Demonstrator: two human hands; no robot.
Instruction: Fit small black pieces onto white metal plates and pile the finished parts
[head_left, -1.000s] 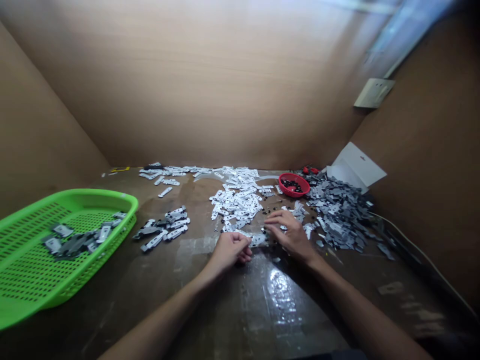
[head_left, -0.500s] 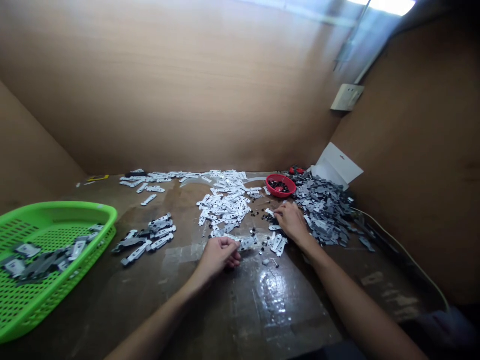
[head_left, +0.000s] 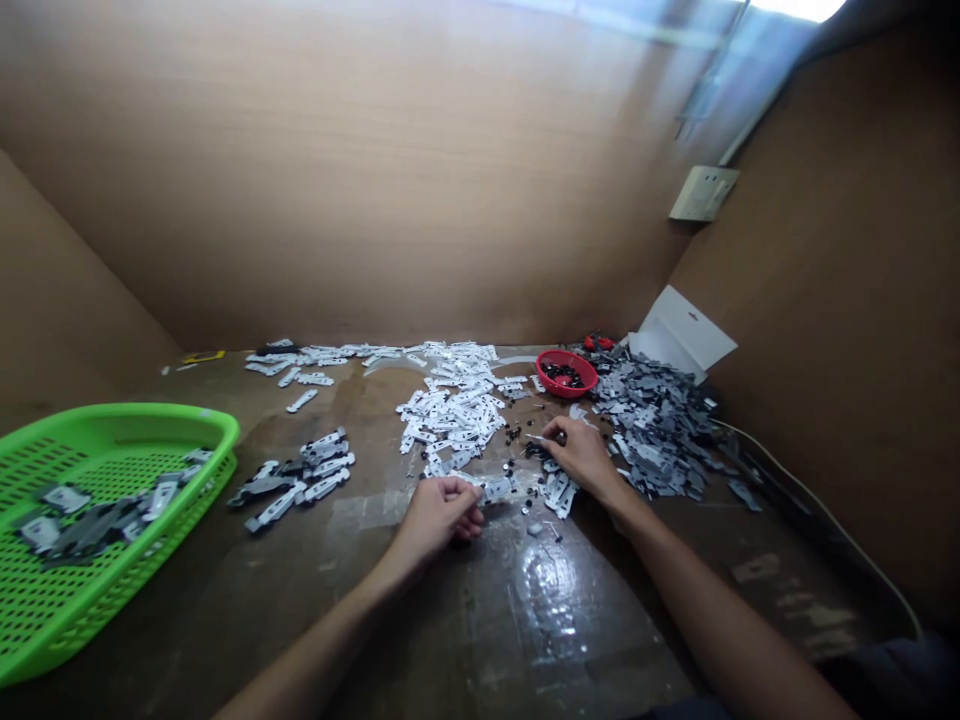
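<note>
Nearest is the bare brown bench (head_left: pixel 450 640), its patches of clear tape shining under the lamp, with the green basket (head_left: pixel 217 425) at the left edge. A loose pin with a dark head (head_left: pixel 556 533) lies just this side of the working spot. The left hand (head_left: pixel 444 512) has its fingers curled and pinched on one end of a pale flat piece (head_left: pixel 496 489), which lies low over the bench and points to the right. The right hand (head_left: pixel 581 452) is near it, its fingertips closed on what looks like a thin light pin (head_left: pixel 535 437), which seems not yet fitted to anything. Loose black wheels (head_left: pixel 514 435) and a few white pieces (head_left: pixel 557 492) are scattered between and under the hands, crowding the spot. Grey-and-white car-like pieces (head_left: pixel 300 480) grouped at left, and more inside the basket, look joined already; by that judgement a modest share is done. Much appears left: the white pile (head_left: pixel 454 412) beyond the left hand, the larger grey pile (head_left: pixel 660 425) at right, and the red bowl (head_left: pixel 589 383) of dark parts. Farthest back, more white pieces (head_left: pixel 352 352) run along the panel, with a folded white card (head_left: pixel 694 335) behind the grey pile.
</note>
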